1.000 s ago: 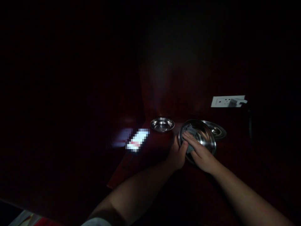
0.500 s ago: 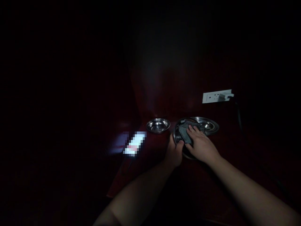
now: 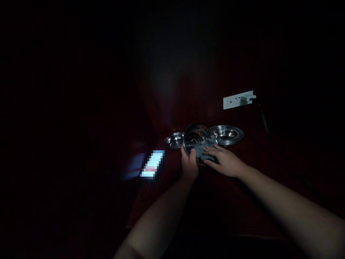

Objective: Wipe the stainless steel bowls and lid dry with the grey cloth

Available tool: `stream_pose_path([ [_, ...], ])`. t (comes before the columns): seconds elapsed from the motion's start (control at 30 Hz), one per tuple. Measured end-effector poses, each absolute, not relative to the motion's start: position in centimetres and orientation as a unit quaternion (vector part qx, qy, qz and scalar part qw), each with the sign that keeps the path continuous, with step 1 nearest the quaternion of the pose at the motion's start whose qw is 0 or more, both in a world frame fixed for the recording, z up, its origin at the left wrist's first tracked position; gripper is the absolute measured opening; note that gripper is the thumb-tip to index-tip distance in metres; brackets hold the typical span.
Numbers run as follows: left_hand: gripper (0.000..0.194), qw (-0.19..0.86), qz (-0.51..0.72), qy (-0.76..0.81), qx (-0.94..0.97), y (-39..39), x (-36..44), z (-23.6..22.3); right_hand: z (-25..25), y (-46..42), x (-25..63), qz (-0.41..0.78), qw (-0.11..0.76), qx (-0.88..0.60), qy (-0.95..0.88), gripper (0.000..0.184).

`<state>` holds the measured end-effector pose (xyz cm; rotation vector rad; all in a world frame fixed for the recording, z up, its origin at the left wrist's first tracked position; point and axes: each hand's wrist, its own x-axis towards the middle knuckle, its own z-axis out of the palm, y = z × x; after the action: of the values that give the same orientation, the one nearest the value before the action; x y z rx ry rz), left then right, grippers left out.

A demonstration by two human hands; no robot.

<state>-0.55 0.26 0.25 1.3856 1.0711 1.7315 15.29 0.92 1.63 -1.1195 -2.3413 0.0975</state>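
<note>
A shiny steel bowl (image 3: 199,133) is tilted up in front of me with its inside facing me. My left hand (image 3: 189,164) is closed on its lower left rim, thumb inside and fingers behind. Against the lower right of the bowl's inside lies a grey-green cloth (image 3: 201,151). My right hand (image 3: 225,160) holds this cloth, its fingers pressing it to the metal. Behind the bowl, a small steel dish (image 3: 172,140) sits at the left, partly covered by it. Several stacked steel plates (image 3: 238,135) rest at the right.
A lit, blurred phone (image 3: 152,164) lies on the dark red table (image 3: 167,183) near its left edge, a thin cable below it. On the wall, a white socket panel (image 3: 228,103) holds a plug with a dark cord (image 3: 264,120). Surroundings are very dark.
The bowl has tipped further toward me and moved left and up in view, now overlapping the small dish. My right hand has slid with the cloth down toward the lower rim.
</note>
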Motion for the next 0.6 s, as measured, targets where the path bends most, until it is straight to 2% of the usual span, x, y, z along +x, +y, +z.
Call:
stream_pose_path([
  [0.23,0.048,0.317,0.686,0.387,0.528,1.0,-0.7,-0.2,1.9,0.3,15.3,0.213,0.348,-0.349,-0.844,0.043],
  [0.33,0.046,0.334,0.688,0.372,0.526,1.2,-0.7,-0.6,2.1,0.4,15.4,0.302,0.406,-0.320,-0.802,0.045],
  [0.43,0.045,0.354,0.683,0.355,0.530,1.2,-0.6,-0.8,2.1,0.7,15.2,0.381,0.421,-0.298,-0.767,0.048],
  [0.5,0.044,0.356,0.684,0.354,0.529,1.2,-0.6,-0.9,2.0,0.8,15.1,0.382,0.404,-0.301,-0.775,0.044],
  [0.6,0.042,0.368,0.678,0.377,0.513,1.3,-0.5,-0.7,2.1,0.8,15.0,0.308,0.380,-0.319,-0.811,0.031],
])
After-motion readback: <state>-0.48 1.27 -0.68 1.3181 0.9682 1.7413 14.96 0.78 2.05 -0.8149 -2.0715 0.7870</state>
